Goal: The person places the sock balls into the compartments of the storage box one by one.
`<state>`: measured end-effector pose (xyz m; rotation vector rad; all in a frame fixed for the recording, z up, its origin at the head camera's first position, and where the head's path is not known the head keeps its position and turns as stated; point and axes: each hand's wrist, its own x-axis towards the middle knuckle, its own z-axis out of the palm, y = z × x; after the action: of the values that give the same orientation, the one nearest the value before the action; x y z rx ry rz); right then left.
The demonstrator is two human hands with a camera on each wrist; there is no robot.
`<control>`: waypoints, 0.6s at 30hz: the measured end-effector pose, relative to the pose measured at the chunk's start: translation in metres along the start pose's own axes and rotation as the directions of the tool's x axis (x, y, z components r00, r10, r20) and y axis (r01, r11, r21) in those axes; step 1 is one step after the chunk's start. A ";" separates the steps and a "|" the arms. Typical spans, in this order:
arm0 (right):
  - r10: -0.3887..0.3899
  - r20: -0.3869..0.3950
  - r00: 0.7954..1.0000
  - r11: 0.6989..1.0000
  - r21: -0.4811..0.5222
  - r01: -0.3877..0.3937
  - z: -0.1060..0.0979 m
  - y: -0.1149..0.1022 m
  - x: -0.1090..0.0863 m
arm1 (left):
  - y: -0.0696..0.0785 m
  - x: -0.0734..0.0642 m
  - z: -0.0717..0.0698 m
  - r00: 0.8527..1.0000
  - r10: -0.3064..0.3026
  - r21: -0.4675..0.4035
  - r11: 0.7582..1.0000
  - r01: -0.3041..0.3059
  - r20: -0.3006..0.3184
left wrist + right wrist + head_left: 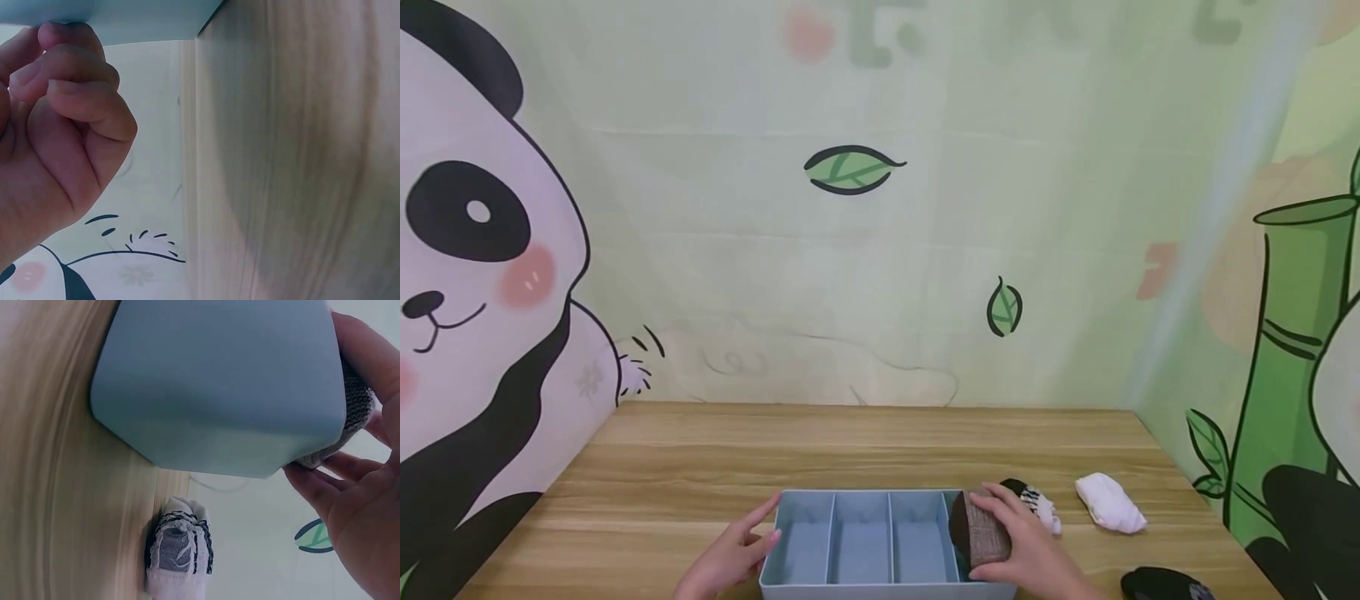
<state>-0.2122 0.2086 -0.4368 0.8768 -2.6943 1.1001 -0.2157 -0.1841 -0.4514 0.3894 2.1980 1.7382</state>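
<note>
A blue box [860, 592] with several compartments stands near the table's front edge. My left hand [732, 553] touches its left side, index finger stretched along the wall and thumb near the rim. In the left wrist view the other fingers of that hand [69, 119] are bent, below the box wall [144, 22]. My right hand [1030, 546] grips a rolled brown-grey knitted sock [988, 529] at the rightmost compartment. In the right wrist view the box's end wall [219, 381] hides much of this sock [357, 403].
Just right of the box lies a black-and-white patterned rolled sock [1037, 502]. A white rolled bundle [1111, 503] sits farther right, and a black bundle [1165, 583] lies near the front right edge. A printed backdrop [880, 275] rises behind the wooden table [880, 442].
</note>
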 end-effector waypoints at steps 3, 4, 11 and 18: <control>0.018 0.009 1.000 1.000 -0.008 -0.017 0.000 -0.002 0.001 | 0.000 0.000 0.000 1.000 0.006 0.011 1.000 -0.007 0.002; 0.023 0.006 1.000 1.000 -0.015 -0.023 0.000 -0.002 0.001 | -0.001 -0.001 0.000 1.000 0.008 0.013 1.000 -0.008 0.003; 0.090 -0.018 0.996 0.991 -0.097 -0.092 0.002 -0.005 0.007 | -0.002 0.000 -0.001 1.000 0.015 0.017 1.000 -0.015 0.013; 0.118 -0.077 0.990 0.966 -0.223 -0.133 0.005 -0.013 0.012 | -0.003 0.001 -0.001 1.000 0.007 0.025 1.000 -0.007 0.013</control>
<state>-0.2147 0.1922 -0.4285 0.6313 -2.7835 0.8001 -0.2172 -0.1855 -0.4540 0.4139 2.2140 1.7083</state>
